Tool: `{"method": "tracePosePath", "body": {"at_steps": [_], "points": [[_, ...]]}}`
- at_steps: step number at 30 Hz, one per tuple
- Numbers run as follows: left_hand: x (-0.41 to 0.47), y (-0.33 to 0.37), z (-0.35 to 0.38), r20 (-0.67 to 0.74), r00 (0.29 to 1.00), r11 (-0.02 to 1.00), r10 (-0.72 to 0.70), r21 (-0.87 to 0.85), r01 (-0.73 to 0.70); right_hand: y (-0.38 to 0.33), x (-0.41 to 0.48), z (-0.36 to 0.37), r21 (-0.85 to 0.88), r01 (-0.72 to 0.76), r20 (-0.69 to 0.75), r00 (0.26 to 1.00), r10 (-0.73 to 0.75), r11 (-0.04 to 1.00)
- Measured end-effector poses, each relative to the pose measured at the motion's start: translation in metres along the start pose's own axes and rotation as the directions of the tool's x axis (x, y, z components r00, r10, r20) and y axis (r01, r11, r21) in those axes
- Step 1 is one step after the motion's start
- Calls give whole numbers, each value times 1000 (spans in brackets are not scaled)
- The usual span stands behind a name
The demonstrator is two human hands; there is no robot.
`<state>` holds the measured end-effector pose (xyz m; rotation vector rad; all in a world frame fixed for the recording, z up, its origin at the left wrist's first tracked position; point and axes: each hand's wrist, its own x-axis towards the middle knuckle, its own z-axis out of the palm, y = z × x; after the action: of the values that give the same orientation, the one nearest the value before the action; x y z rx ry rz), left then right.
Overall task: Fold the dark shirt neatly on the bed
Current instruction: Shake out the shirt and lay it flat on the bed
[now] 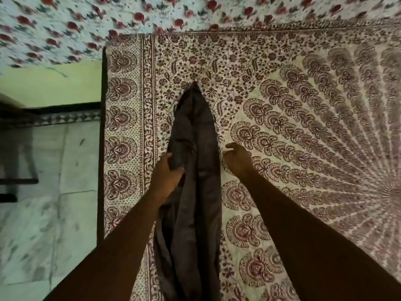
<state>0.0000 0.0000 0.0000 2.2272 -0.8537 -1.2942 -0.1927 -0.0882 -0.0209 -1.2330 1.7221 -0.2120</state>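
The dark shirt (195, 170) lies bunched into a long narrow strip on the patterned bedspread (303, 127), running from the near edge to a point at the far end. My left hand (167, 177) grips the shirt's left edge about midway along it. Just to the right of the shirt, my right hand (236, 157) hovers with its fingers loosely curled and nothing in them; it is not touching the cloth.
The bed's dark left edge (102, 148) drops to a pale tiled floor (43, 192). A white cloth with red flowers (86, 22) lies across the far end of the bed. Dark furniture legs (17, 181) stand on the floor at left.
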Motion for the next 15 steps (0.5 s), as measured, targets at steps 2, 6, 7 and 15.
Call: {"method": "tracePosePath", "body": {"at_steps": [2, 6, 7, 15], "points": [[39, -24, 11, -17, 1000, 996, -26, -81, 24, -3, 19, 8, 65, -4, -1, 1000, 4, 998], [76, -36, 20, -105, 992, 994, -72, -92, 62, -26, 17, 31, 69, 215, 112, 969, -222, 974], [69, -22, 15, -123, 989, 995, -81, -71, 72, -30, 12, 36, 101, 254, 169, 948, -268, 962], [49, -21, -21, -436, 882, 977, -182, 25, 213, -51, 32, 48, 101, 213, -53, 977, -209, 972]]}}
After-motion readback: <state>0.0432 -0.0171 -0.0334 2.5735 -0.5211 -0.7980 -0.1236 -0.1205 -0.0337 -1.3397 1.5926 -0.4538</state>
